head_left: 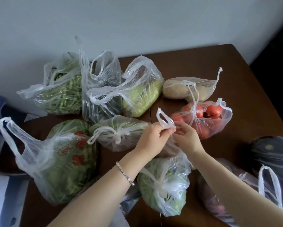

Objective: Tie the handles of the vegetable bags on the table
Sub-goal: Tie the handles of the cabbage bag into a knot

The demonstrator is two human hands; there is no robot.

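**A:** What are the hands doing?

**B:** They are meeting over the middle of the table (pixel 219 66). The left hand (pixel 151 136) is pinching a white handle loop (pixel 164 119) between thumb and fingertips, with its back facing up. The right hand (pixel 185 138) is curling its fingers onto the base of the same loop from the opposite side. The two sets of fingertips are touching.

**A:** And the arms?

**B:** Both bare forearms are reaching in from the near edge and converging on the loop. A silver bracelet (pixel 125 173) is sitting on the left wrist.

**A:** Where is the bag that loop belongs to?

**B:** The leafy-greens bag (pixel 163 185) is lying beneath the wrists, between the two forearms. Its plastic is stretching up from under the right hand to the pinch. The loop is standing upright above the fingers.

**A:** What is lying around the hands?

**B:** Just beyond the right hand a tomato bag (pixel 208 118) is resting, with a potato bag (pixel 186 89) farther out. Just beside the left hand's knuckles a knotted bag of greens (pixel 119 133) is lying. Farther beyond that hand, a cabbage bag (pixel 142 94), a clear bag (pixel 101 82) and a green-bean bag (pixel 60 92) are standing with loose handles. A printed bag (pixel 68 161) is sagging outside the left forearm. A dark bag (pixel 271 158) is sitting outside the right.
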